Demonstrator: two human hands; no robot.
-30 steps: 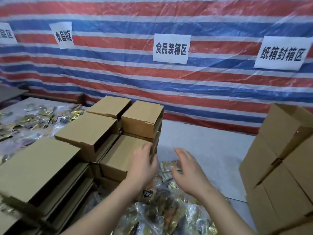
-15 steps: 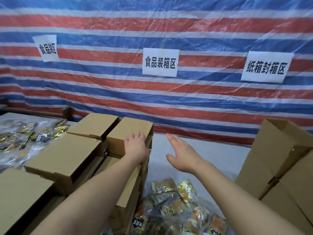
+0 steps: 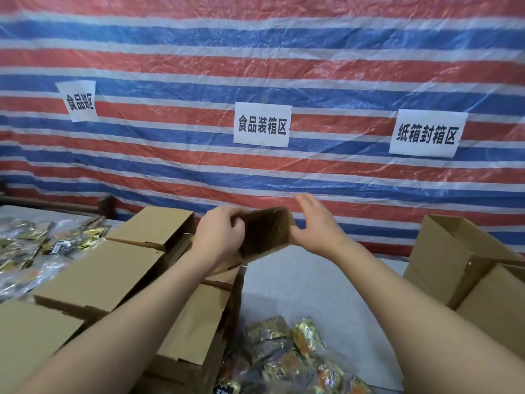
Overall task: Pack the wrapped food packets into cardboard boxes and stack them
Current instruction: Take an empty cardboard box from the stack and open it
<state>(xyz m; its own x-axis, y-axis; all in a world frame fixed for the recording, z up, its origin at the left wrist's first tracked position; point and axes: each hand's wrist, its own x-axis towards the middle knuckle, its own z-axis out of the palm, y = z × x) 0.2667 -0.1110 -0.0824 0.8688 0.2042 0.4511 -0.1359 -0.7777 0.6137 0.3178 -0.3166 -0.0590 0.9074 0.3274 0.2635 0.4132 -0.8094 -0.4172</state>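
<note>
Cardboard box (image 3: pixel 267 231) lifted clear of the stacks, tilted, its open dark inside facing the camera. Gripped at its left edge by the left hand (image 3: pixel 220 237), fingers curled over the rim. Right hand (image 3: pixel 315 223) at the box's right edge, thumb touching the corner, fingers straight and spread, holding nothing. Below and left of the hands, stacks of shut boxes (image 3: pixel 105 271) on the tabletop (image 3: pixel 312 285). Heap of wrapped packets (image 3: pixel 287 354) on the tabletop beneath the right forearm, well below the held box. More packets (image 3: pixel 34 245) far left, beyond the stacks. Larger cartons (image 3: pixel 466 260) at right. Behind all, a red, blue and white striped tarp (image 3: pixel 255 52) with three paper signs (image 3: pixel 262 124).
</note>
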